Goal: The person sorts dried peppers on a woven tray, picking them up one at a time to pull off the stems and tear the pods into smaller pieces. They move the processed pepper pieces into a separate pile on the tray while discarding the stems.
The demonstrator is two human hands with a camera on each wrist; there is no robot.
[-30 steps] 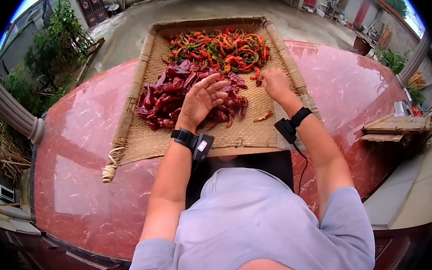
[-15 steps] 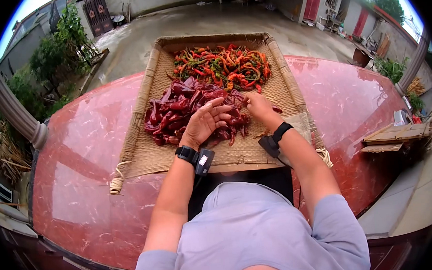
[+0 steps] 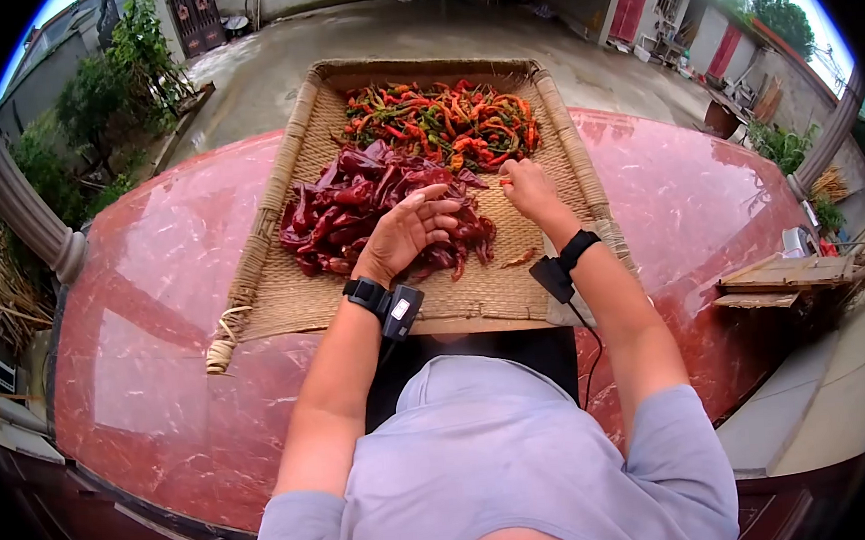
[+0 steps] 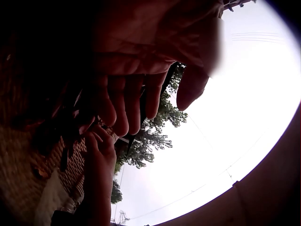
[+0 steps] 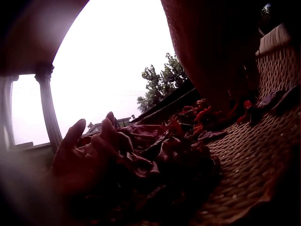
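Sorting seems in hand: the right hand [image 3: 536,195] pinches a red pepper [image 3: 505,181] near the tray's [image 3: 574,135] right edge; the left hand [image 3: 408,237], fingers loose, hovers beside dark peppers [image 3: 348,206]. Next calls for careful release.

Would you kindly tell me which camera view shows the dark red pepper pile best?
The head view: it shows most of the pepper pile from above, well lit, with the left hand covering part. The left wrist view catches only dark, shadowed pieces; the right wrist view shows it close and low, but dim.
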